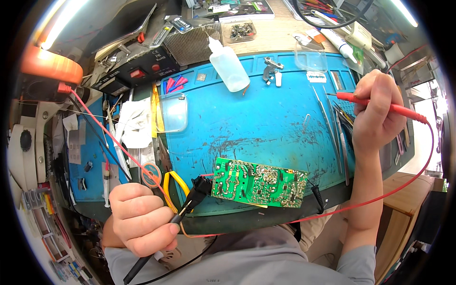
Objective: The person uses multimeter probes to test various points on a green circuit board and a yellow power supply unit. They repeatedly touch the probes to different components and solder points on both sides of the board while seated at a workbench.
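My left hand [140, 218] grips a black test probe [187, 204], its tip pointing toward the left edge of a green circuit board [259, 183]. The board lies solder side up near the front edge of a blue work mat [256, 118]. My right hand [375, 111] is raised over the mat's right side, closed around a red test probe [365, 100] whose tip points left, well away from the board. A red lead [403, 183] runs from that probe down and across below the board.
A clear squeeze bottle [228, 66] and a small metal part [271, 70] lie at the mat's far side. Tweezers [332, 128] rest on the right. A black power unit [137, 71], an orange meter [50, 66] and cluttered tools fill the left. A wooden cabinet [403, 204] stands right.
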A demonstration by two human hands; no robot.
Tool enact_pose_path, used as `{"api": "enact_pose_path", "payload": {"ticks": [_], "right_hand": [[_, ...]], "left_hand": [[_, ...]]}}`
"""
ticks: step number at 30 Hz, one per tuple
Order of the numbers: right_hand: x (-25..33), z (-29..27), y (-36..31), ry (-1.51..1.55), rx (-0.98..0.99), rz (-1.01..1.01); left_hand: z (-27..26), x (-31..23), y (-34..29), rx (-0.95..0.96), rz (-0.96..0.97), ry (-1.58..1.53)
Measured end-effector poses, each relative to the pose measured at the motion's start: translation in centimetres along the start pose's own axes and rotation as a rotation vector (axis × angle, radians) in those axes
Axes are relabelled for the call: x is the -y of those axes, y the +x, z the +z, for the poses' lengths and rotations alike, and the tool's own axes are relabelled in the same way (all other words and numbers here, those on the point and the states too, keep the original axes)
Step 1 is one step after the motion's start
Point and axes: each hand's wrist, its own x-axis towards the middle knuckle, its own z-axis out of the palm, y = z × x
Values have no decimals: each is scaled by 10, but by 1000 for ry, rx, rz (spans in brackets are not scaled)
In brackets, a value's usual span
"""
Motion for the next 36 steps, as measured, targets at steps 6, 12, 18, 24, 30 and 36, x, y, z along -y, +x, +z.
{"api": "enact_pose_path", "payload": {"ticks": [6,12,18,24,30,36], "right_hand": [[3,0,1,10,-2,27],[4,1,0,-11,5,46],[2,1,-1,-39,-5,63],[2,1,-1,-42,9,61],[4,1,0,-57,12,64],[0,-2,1,1,14,50]], "left_hand": [[1,4,-1,-11,-11,-7],[5,4,0,-47,-21,-5],[3,5,1,-19,-27,-24],[3,4,0,-22,-38,-39],[5,2,-1,-47,-47,-42],[3,2,-1,-47,-13,-39]]}}
